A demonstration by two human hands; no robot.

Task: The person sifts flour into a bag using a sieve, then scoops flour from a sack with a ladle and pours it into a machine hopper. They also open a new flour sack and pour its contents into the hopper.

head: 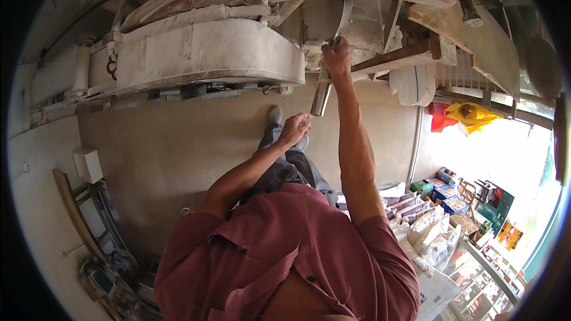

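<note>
My right hand (337,55) grips a metal tube (322,93) that slants down towards my other hand. Above the fist, a curved metal strip (345,18) runs upward in front of a dusty metal panel (366,22). Whether strip and tube are one piece, I cannot tell. Just left of the tube's lower end is my left hand (296,129), its fingers curled near the rim; whether it touches the tube or holds anything small is unclear. A large, pale, dusty machine housing (209,51) with a rounded end stands to the left of the tube.
Wooden beams (397,58) and a white sack (412,84) are at the upper right. A yellow plastic bag (473,113) hangs beyond them. Packed bags (424,227), boxes (446,194) and a glass display case (473,276) stand at the lower right. A white box (88,166) is at the left wall.
</note>
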